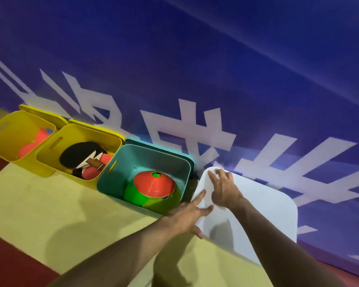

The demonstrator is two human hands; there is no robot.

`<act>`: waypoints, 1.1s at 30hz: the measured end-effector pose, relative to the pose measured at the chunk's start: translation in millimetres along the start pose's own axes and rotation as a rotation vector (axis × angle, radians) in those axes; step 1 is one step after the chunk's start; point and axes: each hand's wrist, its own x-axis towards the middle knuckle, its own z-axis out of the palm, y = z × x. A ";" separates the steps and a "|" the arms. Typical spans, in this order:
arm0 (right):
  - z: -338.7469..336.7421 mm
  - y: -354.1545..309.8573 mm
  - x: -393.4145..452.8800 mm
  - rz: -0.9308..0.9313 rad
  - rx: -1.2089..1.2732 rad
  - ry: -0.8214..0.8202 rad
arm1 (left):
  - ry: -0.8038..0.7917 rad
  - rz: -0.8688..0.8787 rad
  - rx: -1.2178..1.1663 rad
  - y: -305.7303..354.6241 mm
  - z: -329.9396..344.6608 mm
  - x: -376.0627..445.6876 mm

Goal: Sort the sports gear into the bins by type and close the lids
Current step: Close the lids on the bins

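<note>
both hands [187, 216] [223, 188] flat on white lid [257, 206], teal bin [112, 181] beside

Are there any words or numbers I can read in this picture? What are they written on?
Blue wall banner: big white characters, tilted and cut off by the bins and the frame, so I cannot read them for sure.
Yellow bins, teal bin, white lid: no words or numbers show.

Both arms outstretched, L hand [188, 216] & R hand [224, 188] flat, fingers spread, palms down.
</note>
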 end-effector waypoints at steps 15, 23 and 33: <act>-30.2 -96.1 15.9 0.092 0.074 0.126 | 0.407 0.001 -0.291 -154.8 -40.2 -135.5; -41.6 -189.1 89.4 0.207 -0.073 0.012 | 0.342 -0.086 -0.481 -325.9 -39.5 -205.5; -42.8 -203.8 86.3 0.333 -0.252 -0.029 | 0.039 -0.081 -0.514 -399.9 -12.4 -210.6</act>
